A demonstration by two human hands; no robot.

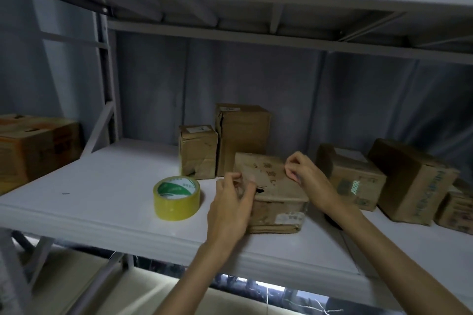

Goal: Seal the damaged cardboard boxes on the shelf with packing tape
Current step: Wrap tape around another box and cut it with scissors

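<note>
Flat damaged box (271, 186) lies near the front edge of the white shelf (102, 186), long axis running left-near to right-far, hole at its near-left top edge. My left hand (231, 202) is curled at that torn corner, my right hand (304, 174) pinches over the far-right top edge; looks like clear tape stretched between them, can't tell for sure. Tape roll (176, 198) sits just left of my left hand, untouched

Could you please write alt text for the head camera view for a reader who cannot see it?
Two hands, left hand and right hand, stretch clear tape over a torn cardboard box on a white shelf, beside a yellow tape roll.
</note>
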